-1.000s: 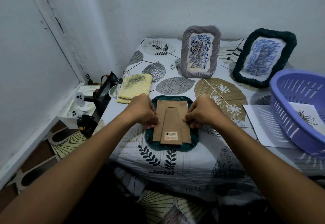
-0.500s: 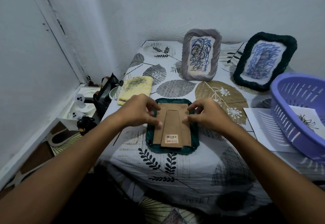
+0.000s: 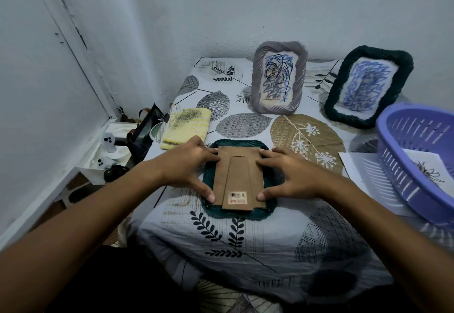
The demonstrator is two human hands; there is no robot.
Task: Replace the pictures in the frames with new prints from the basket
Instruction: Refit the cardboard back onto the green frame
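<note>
Leaf-printed cloth (image 3: pixel 245 251) covers the table in a pale corner. Near its front edge a dark green frame (image 3: pixel 208 204) lies face down, its brown backing board (image 3: pixel 239 177) up. Both hands lie spread on it, gripping nothing: the left hand (image 3: pixel 189 168) along the left edge, the right hand (image 3: pixel 292 177) along the right. Farther back stand a grey frame (image 3: pixel 280 78) and another green frame (image 3: pixel 368 89); the purple basket (image 3: pixel 403 160) sits right, a print (image 3: pixel 427 169) inside.

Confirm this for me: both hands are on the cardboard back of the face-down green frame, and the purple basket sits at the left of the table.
Not quite. The head view shows the purple basket at the right of the table, not the left. The rest holds: the left hand and right hand are on the cardboard back of the face-down green frame.
</note>
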